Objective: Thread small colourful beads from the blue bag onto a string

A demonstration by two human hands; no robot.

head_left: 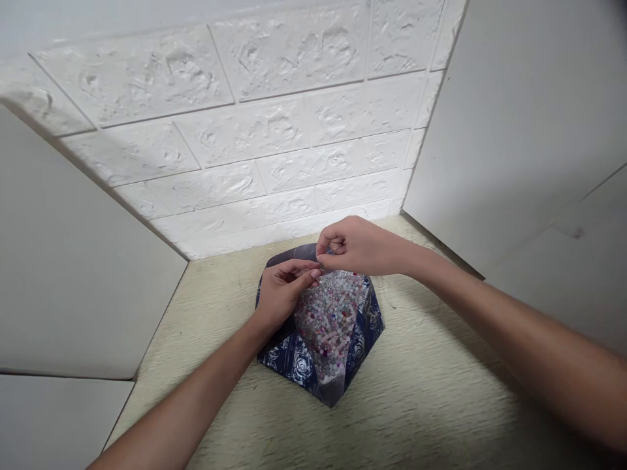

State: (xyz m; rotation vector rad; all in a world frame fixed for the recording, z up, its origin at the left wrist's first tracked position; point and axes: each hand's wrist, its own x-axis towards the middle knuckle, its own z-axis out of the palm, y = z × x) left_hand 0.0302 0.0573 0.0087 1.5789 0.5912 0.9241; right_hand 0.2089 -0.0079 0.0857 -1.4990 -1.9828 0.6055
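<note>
A heap of small pastel and multicoloured beads point(329, 320) fills a folded dark blue tray point(363, 333) with a white rose pattern. My left hand point(283, 292) hovers over the tray's left side, its thumb and fingers pinched together. My right hand point(353, 247) sits above the far edge of the beads, its fingers curled and pinching. Their fingertips nearly meet over the far corner of the tray. Whatever they pinch is too thin to make out, possibly a thread or a fine needle.
The tray rests on a pale green, textured tabletop point(235, 398). Behind it rises a white embossed brick-pattern wall point(255, 137). Smooth white side panels point(73, 261) point(519, 130) flank the table on the left and right.
</note>
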